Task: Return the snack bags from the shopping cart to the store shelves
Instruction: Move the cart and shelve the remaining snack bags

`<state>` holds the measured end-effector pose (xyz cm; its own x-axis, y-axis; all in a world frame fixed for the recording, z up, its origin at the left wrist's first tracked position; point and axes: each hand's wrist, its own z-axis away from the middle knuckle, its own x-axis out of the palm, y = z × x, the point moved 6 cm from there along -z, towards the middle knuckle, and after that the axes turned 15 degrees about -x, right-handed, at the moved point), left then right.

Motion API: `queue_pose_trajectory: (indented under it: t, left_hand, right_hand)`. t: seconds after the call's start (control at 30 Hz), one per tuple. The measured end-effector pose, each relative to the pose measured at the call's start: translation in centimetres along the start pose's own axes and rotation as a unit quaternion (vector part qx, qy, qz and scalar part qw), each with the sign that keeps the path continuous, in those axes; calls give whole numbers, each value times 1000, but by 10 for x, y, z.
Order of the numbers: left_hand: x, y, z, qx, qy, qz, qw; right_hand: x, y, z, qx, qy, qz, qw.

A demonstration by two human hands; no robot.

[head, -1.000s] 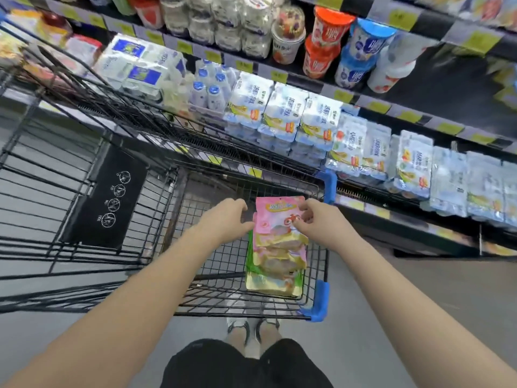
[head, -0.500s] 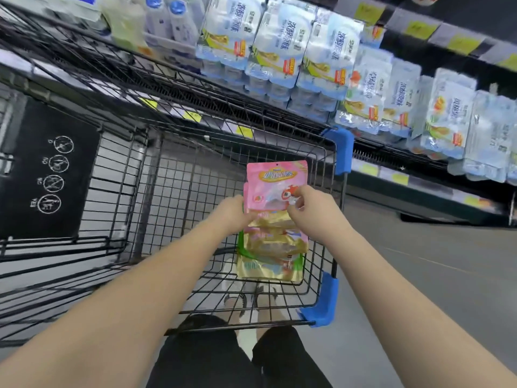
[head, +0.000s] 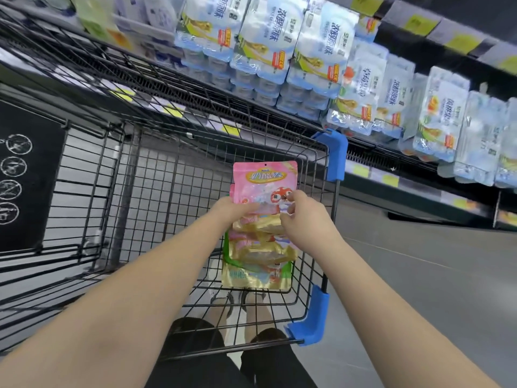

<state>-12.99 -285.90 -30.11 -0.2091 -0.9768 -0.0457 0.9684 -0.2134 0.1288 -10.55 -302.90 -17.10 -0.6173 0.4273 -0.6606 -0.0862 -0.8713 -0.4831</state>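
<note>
Top snack bag: a pink pouch (head: 264, 179) with a yellow logo band and a red cartoon figure. It stands upright inside the cart, held between both hands, and its upper half rises clear above them.
Left hand: the left hand (head: 232, 210) grips the pouch's left edge. Its fingers go behind the pack and cannot be seen.
Right hand: the right hand (head: 303, 218) pinches the pouch's right side, with curled fingertips (head: 291, 196) on the printed front.
Other snack bags: a pile of gold, pink and green pouches (head: 258, 259) lies flat just below the hands. Whether the pink pouch touches the pile cannot be told.
Place of the bags: all are in the shopping cart (head: 179, 175), a black wire basket, toward its right side near the person.
Cart details: blue corner guards sit at the far right (head: 334, 154) and near right (head: 310, 323) corners. A black panel with white round pictograms (head: 26, 177) hangs on the left.
Person: bare forearms reach in from below. Black shorts (head: 221, 359) and pale shoes (head: 233, 299) show through the wire floor.
Shelves: a store shelf (head: 414, 166) with yellow price tags runs along the cart's far side.
Shelf goods: rows of white and pale blue wrapped multipacks (head: 316, 51) fill it, partly blurred.
Floor: grey aisle floor (head: 436, 275) lies to the right of the cart.
</note>
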Motion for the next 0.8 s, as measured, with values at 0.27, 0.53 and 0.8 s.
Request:
queue_pose_trajectory:
  t: [0.27, 0.53, 0.8]
  left_hand:
    - [29, 3, 8, -39, -140, 109, 983]
    - [-2, 0, 2, 35, -93, 161, 982]
    - [-65, -21, 17, 81, -50, 160, 982]
  right_hand:
    - [0, 2, -2, 3, 15, -17, 1000]
    - [10, 7, -2, 29, 6, -32, 999]
    - [27, 11, 3, 74, -7, -52, 996]
